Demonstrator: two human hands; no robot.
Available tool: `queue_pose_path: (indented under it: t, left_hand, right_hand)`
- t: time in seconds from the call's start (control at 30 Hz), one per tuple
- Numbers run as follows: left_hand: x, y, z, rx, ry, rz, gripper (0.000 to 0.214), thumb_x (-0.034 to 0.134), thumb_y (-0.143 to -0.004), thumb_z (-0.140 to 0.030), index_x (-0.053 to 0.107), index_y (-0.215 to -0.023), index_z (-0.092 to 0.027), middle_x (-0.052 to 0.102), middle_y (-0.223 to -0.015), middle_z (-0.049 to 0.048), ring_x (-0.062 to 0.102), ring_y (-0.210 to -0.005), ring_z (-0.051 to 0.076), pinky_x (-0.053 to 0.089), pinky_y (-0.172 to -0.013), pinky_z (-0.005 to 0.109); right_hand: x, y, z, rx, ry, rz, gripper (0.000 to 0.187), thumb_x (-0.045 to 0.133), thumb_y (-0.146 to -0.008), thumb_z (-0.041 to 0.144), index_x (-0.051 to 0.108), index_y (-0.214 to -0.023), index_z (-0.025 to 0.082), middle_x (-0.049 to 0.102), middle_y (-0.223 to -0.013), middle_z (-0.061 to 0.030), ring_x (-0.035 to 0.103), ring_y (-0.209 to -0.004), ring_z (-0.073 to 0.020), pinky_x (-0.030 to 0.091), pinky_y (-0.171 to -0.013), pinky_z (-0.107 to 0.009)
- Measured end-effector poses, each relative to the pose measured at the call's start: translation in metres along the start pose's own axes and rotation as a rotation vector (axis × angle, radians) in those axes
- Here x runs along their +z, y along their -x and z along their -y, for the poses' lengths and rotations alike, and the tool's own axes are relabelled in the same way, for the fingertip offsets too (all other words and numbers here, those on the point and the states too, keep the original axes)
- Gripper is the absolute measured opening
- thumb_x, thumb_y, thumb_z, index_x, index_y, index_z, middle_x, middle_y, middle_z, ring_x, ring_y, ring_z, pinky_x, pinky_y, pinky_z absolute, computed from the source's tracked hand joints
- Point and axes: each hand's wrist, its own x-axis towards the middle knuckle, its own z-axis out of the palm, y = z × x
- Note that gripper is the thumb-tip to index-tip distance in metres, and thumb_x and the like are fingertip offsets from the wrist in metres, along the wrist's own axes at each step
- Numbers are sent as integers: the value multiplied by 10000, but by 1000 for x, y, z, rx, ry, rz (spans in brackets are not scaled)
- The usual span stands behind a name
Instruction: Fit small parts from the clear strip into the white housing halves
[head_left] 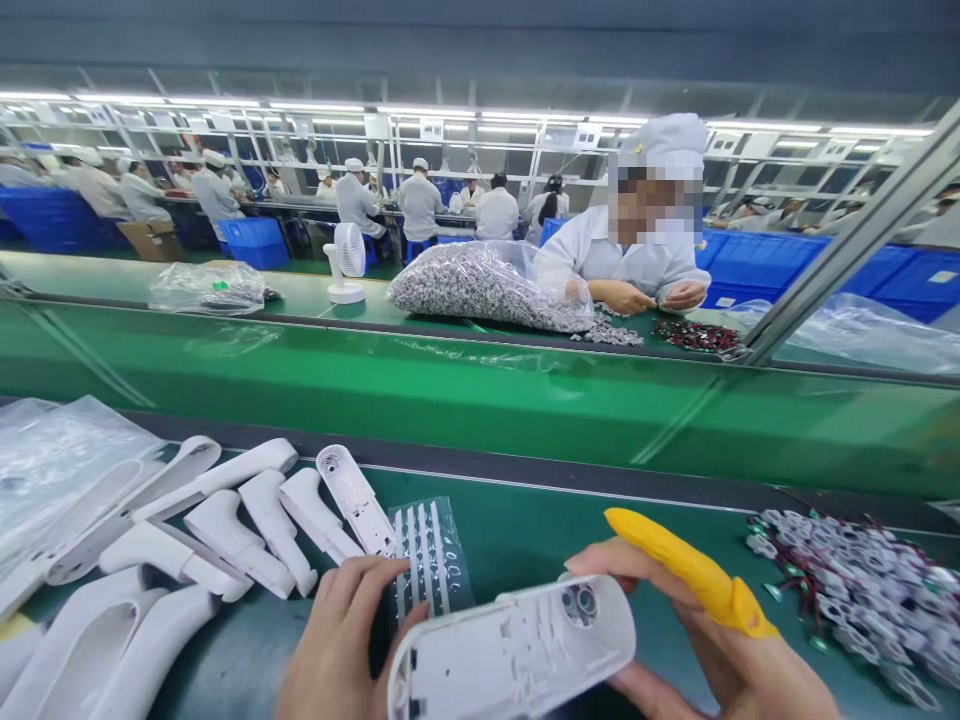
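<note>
A white plastic shell (pixel 514 655), open side up, is held at the near edge of the table (pixel 570 530) between both hands. The left hand (pixel 337 645) is curled round its near left end, fingers closed against the rim. The right hand (pixel 712 640) cradles the far right end from beneath, partly closed on it; a yellow finger cot (pixel 694 575) is worn on its forefinger, which is stretched out above the shell and not pressed to it. A round fitting (pixel 579 603) is seen inside the shell near its right end.

Judged from this, the step in hand is the holding and checking of one shell for the fitting of a part; whether that part is fully seated cannot be told.

Near the left edge more white shells (pixel 225 530) lie in a loose row, beside a clear bag (pixel 52 460). A strip of small pieces (pixel 431 555) lies just beyond the left hand. Along the right edge a heap of small wired parts (pixel 862 595) is spread, well apart from the shell.

The next move, it is judged, calls for the shell to be kept steady in the left hand while the right is freed for a wired part.

Beyond the green belt (pixel 480 400), a co-worker (pixel 637 260) sits at a large bag of grey pieces (pixel 487 285).
</note>
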Motion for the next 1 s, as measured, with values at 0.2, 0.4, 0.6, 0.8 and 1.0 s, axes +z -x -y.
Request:
queue_pose_path:
  t: [0.2,0.4,0.6,0.8,1.0]
  left_hand:
    - [20,3,-5,73,-378,231,688,565,-709,-495,304,-1316,-304,380,-1366,40,328,-1245,298,304,-991,549]
    - [26,5,-8,104,-468,270,812,418,-693,-680,303,-1330,-189,367,-1364,130,340,-1230,357,330,-960,573]
    - [33,8,1,189,-496,197,743,514,-714,-560,322,-1321,-177,402,-1342,131,394,-1197,344,393,-930,524]
    - [38,12,6,291,-554,94,731,461,-744,-582,309,-1323,-163,434,-1320,127,433,-1172,323,438,-899,502]
    - [43,10,11,414,-625,-12,714,421,-758,-600,339,-1306,-148,474,-1289,120,480,-1133,296,457,-852,417]
  right_hand:
    - [28,-69,-80,197,310,-16,222,557,-708,224,544,-928,207,636,-916,-58,598,-801,-223,500,-706,-362]
    - [44,-89,-101,212,352,-53,287,558,-679,159,529,-963,141,581,-958,-143,506,-990,-324,416,-831,-496]
    - [68,-17,-22,89,96,245,182,540,-720,151,503,-883,225,573,-904,-34,562,-848,-174,494,-772,-333]
    - [95,6,-8,160,24,222,155,481,-733,119,513,-860,202,561,-851,-59,560,-814,-205,501,-720,-390]
    - [98,-11,-4,204,52,139,201,435,-797,181,534,-971,173,551,-982,-109,521,-885,-237,447,-785,-466]
